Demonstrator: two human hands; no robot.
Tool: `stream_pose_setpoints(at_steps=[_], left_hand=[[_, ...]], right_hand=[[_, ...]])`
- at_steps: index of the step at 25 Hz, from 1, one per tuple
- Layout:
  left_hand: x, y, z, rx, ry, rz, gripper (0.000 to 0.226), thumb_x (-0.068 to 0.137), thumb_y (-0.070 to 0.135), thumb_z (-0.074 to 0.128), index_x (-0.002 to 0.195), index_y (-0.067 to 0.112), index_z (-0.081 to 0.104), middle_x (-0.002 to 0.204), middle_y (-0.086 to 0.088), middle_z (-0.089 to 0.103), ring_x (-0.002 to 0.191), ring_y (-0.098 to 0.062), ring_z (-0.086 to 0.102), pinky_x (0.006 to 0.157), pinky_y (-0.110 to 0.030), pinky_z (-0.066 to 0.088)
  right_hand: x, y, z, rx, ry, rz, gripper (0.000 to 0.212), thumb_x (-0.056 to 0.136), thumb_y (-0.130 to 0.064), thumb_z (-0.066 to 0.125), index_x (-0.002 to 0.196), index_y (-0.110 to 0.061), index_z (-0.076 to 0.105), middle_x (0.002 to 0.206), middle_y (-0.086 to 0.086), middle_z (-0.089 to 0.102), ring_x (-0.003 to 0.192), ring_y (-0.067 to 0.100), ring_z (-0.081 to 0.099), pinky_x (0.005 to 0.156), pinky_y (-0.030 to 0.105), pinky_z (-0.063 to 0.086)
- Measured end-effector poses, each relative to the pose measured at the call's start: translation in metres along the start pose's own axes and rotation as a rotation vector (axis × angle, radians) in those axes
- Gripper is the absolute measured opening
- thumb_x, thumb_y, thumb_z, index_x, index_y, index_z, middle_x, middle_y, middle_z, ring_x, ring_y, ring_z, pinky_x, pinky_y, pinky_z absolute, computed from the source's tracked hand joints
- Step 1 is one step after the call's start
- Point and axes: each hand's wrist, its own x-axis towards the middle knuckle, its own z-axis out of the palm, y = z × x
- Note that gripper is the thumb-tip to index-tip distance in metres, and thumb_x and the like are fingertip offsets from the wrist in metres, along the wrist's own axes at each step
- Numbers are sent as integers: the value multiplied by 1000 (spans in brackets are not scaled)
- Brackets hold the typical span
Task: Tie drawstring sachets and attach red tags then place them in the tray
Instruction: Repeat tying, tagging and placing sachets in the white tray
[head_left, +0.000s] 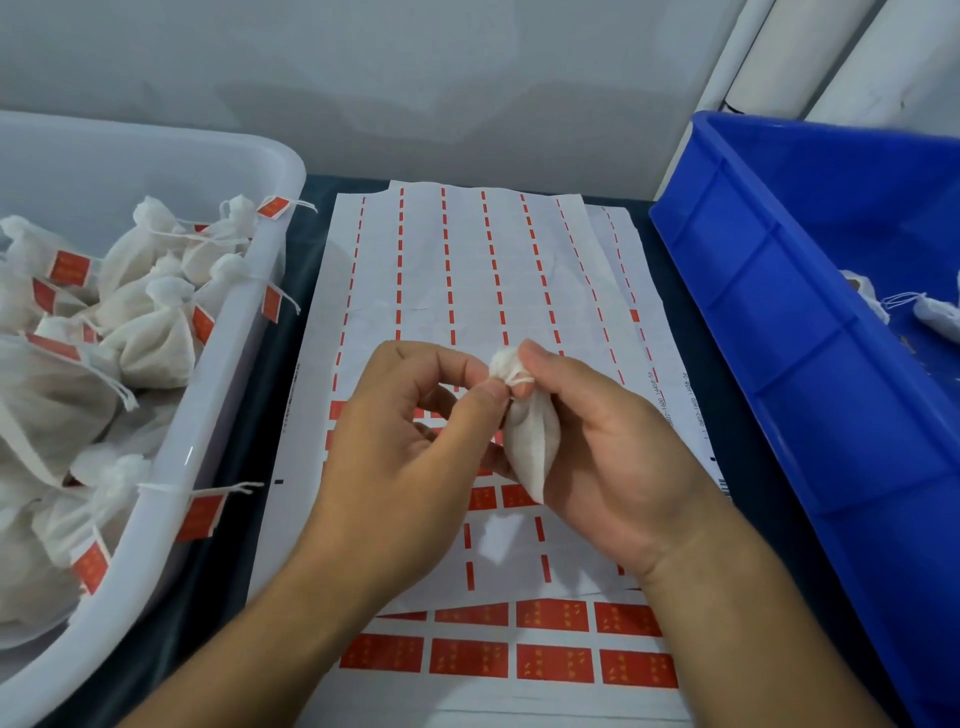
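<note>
Right hand cradling white drawstring sachet mid-frame, left hand pinching its cord, label sheet beneath, translucent tray at left

On my feed I see a dark worktop set against a pale grey wall. A blue plastic crate sits at the right edge of the worktop, tilted toward the middle. Behind it, white pipes run up the corner beside the wall.

white sachet, neck cinched, upright
</note>
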Motion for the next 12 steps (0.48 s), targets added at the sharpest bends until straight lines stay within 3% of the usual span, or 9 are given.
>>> stream_pose_setpoints(at_steps=[3,6,9,12], left_hand=[[1,-3,-2,143,70,147,8,87,42,66,85,42,59,96,19,56,91,-6,61,64,-10,49],[3,-5,-6,210,123,249,22,87,42,74,92,44,53,102,17,52,85,-7,61,60,-10,49],[4,-9,-8,334,124,364,11,85,37,71,94,33,66,102,6,54,82,-5,55,63,-5,45],[4,-13,-9,404,101,361,16,86,38,73,98,27,75,103,5,57,81,-6,54,63,-3,42]], right_hand=[[0,1,-1,-131,79,-34,41,96,-41,60,117,-9,76,125,16,72,122,30,67,108,49,51],[2,2,-2,-239,175,-58,35,93,-46,61,106,-20,81,115,6,76,115,25,70,105,51,53],[2,1,-1,-319,216,-61,36,93,-48,61,101,-20,81,104,2,76,101,19,70,100,49,56],[0,-1,2,-462,278,-78,34,95,-53,59,93,-26,81,88,-10,75,95,11,69,100,47,53]])
